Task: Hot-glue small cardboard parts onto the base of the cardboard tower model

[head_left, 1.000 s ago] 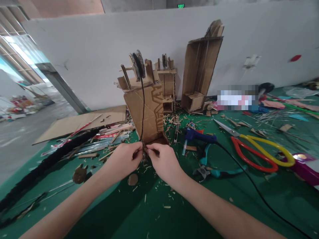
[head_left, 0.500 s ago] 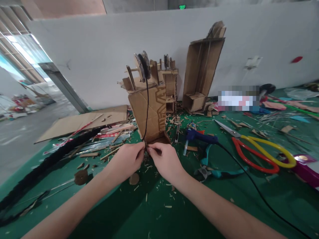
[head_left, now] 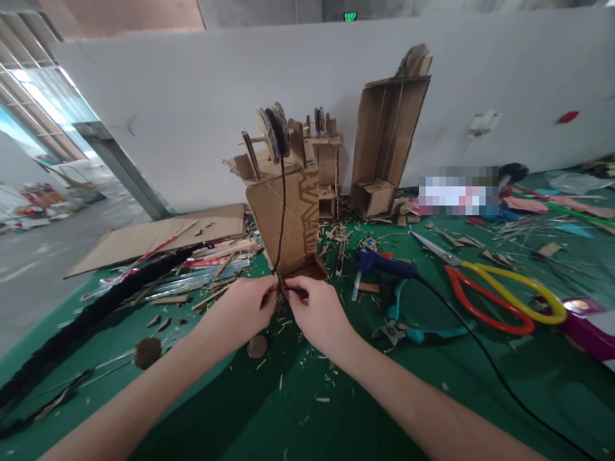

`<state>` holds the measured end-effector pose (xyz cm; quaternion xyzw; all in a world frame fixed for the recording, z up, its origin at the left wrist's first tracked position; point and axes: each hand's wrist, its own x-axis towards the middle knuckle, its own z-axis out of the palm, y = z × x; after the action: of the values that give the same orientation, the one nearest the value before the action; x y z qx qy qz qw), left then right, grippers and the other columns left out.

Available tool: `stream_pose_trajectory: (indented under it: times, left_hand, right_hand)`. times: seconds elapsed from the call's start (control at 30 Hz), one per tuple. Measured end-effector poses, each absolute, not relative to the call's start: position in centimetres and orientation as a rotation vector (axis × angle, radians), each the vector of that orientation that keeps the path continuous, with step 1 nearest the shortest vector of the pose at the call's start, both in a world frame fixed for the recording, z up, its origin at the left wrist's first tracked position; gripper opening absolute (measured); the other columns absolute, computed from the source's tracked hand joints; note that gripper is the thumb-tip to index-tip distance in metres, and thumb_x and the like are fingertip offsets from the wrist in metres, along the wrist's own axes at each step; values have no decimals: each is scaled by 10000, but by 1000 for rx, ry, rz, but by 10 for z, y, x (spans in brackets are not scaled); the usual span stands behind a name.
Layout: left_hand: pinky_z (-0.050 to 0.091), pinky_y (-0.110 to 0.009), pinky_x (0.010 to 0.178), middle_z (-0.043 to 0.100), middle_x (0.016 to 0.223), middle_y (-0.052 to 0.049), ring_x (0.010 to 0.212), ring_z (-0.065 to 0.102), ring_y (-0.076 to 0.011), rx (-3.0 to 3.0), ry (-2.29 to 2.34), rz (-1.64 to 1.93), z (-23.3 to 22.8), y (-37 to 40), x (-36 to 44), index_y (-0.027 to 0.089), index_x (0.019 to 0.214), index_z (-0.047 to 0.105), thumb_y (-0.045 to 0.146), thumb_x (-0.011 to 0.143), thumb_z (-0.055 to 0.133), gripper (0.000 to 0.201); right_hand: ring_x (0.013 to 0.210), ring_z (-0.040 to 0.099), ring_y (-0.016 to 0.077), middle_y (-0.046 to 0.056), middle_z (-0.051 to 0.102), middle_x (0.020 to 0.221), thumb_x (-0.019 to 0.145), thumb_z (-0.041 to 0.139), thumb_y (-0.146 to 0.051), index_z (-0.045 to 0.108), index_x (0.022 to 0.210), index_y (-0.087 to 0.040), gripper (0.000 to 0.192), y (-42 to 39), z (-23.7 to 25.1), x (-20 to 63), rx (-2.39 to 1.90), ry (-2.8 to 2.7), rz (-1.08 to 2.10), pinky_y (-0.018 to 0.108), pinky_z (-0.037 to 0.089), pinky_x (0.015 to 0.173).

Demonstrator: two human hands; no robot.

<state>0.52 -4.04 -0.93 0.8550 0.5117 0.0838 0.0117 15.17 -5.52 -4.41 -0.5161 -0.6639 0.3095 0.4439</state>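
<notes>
A black cord (head_left: 284, 205) hangs from the cardboard pulley wheel (head_left: 275, 133) down the front of a cardboard box model (head_left: 283, 221). At its lower end my left hand (head_left: 250, 307) pinches with thumb and fingers. My right hand (head_left: 319, 310) pinches right beside it, the fingertips of both hands almost touching. A small dark piece shows between them at the cord's end; its details are hidden by the fingers. Both hands are just in front of the low open tray (head_left: 319, 266) at the model's base.
To the right lie a blue glue gun (head_left: 387, 266), teal-handled pliers (head_left: 394, 333) and large scissors (head_left: 490, 298). A tall open cardboard box (head_left: 369, 137) stands against the wall. A black fuzzy strip (head_left: 110, 307) and a round brown disc (head_left: 147, 353) lie left. Cardboard scraps litter the green table.
Both hands stay at the cord's lower end, with the fingers shifted slightly and a little more of the dark piece showing between them. The whole view has moved a little.
</notes>
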Motion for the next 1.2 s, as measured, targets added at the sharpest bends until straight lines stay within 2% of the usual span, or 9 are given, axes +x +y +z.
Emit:
stream_pose_trajectory:
  times: [0.1, 0.27, 0.5, 0.73, 0.87, 0.97, 1.07, 1.2]
  left_hand:
    - [290, -257, 491, 571, 598, 1, 545, 529, -159, 2633, 1613, 218, -5, -40, 3, 207, 689, 506, 251, 830, 373, 199]
    - [285, -255, 477, 584, 605, -3, 554, 541, -171, 2613, 1637, 174, 3, -37, -3, 216, 846, 564, 320, 824, 405, 191]
    - [298, -250, 497, 610, 667, 13, 564, 532, -161, 2662, 1536, 104, 12, -30, -15, 242, 806, 561, 293, 833, 376, 194]
    - [368, -268, 549, 627, 722, -6, 628, 568, -189, 2661, 1555, 142, 8, -20, -21, 233, 831, 556, 291, 824, 361, 203]
    - [435, -312, 639, 648, 859, -44, 752, 608, -224, 2635, 1574, 277, 6, -21, -23, 221, 973, 521, 317, 776, 433, 236]
    - [462, -341, 709, 638, 963, -82, 836, 618, -242, 2609, 1536, 385, 3, -22, -25, 203, 1071, 435, 345, 740, 502, 366]
    - [470, -356, 728, 627, 1011, -90, 860, 622, -250, 2620, 1500, 352, 2, -20, -29, 216, 1085, 405, 355, 750, 508, 377]
    - [472, -348, 707, 637, 973, -79, 860, 621, -249, 2628, 1502, 296, 4, -17, -34, 222, 1058, 443, 382, 772, 499, 333]
  right_hand:
    - [816, 631, 165, 48, 698, 897, 777, 458, -109, 674, 958, -175, 289, -55, -42, 154, -1251, -1673, 800, 310, 484, 775]
    - [850, 634, 148, 49, 687, 944, 775, 440, -78, 651, 992, -179, 319, -49, -48, 153, -1153, -1660, 941, 304, 495, 797]
    - [843, 648, 152, 95, 669, 984, 813, 445, -114, 552, 1070, -139, 279, -44, -58, 149, -1125, -1559, 1073, 314, 510, 797]
    - [1011, 596, 149, 130, 606, 1146, 828, 375, -49, 459, 1191, -124, 380, -52, -39, 145, -1055, -1641, 1198, 311, 470, 887]
    - [974, 606, 166, 146, 620, 1103, 836, 374, -75, 435, 1215, -100, 384, -51, -42, 143, -1078, -1684, 1114, 320, 472, 865]
    - [933, 610, 153, 107, 642, 1034, 827, 363, -61, 485, 1137, -127, 340, -48, -48, 142, -1054, -1711, 1053, 309, 469, 847]
    - [905, 609, 143, 81, 649, 995, 822, 361, -59, 496, 1107, -149, 328, -50, -46, 146, -1089, -1736, 991, 291, 475, 807]
    - [829, 617, 191, 99, 654, 929, 826, 389, -118, 550, 1043, -154, 273, -62, -26, 161, -1231, -2001, 602, 319, 488, 675]
